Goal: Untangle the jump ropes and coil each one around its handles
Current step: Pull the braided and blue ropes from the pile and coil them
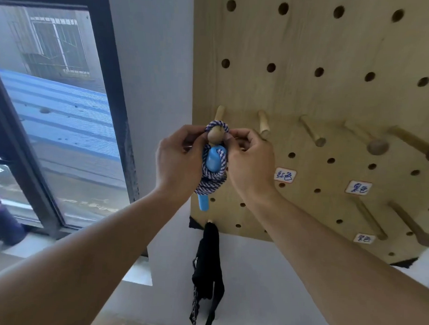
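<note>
A blue-and-white braided jump rope [211, 180] is coiled around its light blue handles [212, 161]. A loop of the rope [217, 125] lies over a round-tipped wooden peg [215, 135] at the left edge of a wooden pegboard [309, 56]. My left hand [178, 158] pinches the loop from the left side of the peg. My right hand [250, 161] pinches it from the right. A black jump rope [208, 266] hangs from a lower peg beneath the board's left corner.
Several more wooden pegs [264, 126] stick out of the board to the right, with handwritten labels [284, 175] below them. A grey wall [151, 75] and a dark-framed window [53, 96] stand to the left. A dark bottle [2, 220] sits on the sill.
</note>
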The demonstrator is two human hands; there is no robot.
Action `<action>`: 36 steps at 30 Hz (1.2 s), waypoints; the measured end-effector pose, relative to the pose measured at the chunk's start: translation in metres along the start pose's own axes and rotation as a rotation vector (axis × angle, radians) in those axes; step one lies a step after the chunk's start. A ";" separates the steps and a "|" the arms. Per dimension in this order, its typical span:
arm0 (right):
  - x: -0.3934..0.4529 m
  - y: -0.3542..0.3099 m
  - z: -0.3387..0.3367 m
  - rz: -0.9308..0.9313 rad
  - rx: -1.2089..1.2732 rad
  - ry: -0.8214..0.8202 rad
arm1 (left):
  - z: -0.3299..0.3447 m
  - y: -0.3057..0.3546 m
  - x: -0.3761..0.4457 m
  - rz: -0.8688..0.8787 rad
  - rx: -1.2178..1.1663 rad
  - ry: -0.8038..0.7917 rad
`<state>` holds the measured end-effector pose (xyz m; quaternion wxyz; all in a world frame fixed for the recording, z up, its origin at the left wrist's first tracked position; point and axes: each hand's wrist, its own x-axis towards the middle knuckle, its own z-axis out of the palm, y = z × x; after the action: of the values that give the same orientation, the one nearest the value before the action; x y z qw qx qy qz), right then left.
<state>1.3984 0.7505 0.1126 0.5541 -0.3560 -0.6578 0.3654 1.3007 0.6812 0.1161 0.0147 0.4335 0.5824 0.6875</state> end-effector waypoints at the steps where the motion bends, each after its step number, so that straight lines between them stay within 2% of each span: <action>1: 0.005 0.000 0.001 0.012 -0.007 0.003 | 0.001 0.002 0.003 -0.016 -0.001 -0.016; 7: 0.020 -0.009 0.005 0.087 -0.006 0.006 | -0.001 0.005 0.028 -0.102 0.041 -0.130; 11: 0.010 -0.014 -0.001 0.216 0.248 -0.050 | -0.015 0.014 0.019 0.036 0.034 -0.112; 14: -0.007 -0.006 -0.006 0.177 0.307 -0.003 | -0.025 0.018 0.006 0.107 0.080 -0.181; 19: -0.014 0.002 -0.001 0.109 0.185 0.013 | -0.021 0.023 0.015 0.038 0.067 -0.169; 25: 0.005 -0.003 0.009 0.112 0.078 0.038 | -0.019 0.018 0.013 0.034 0.087 -0.188; 32: -0.016 0.020 0.006 0.117 0.140 0.068 | -0.027 0.013 0.005 0.013 0.073 -0.214; 36: -0.042 0.038 0.000 0.194 0.227 0.119 | -0.036 -0.014 -0.010 -0.092 0.086 -0.142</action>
<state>1.4065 0.7323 0.0593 0.5908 -0.3743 -0.5408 0.4674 1.2781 0.6525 0.1005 0.0686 0.4542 0.6282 0.6280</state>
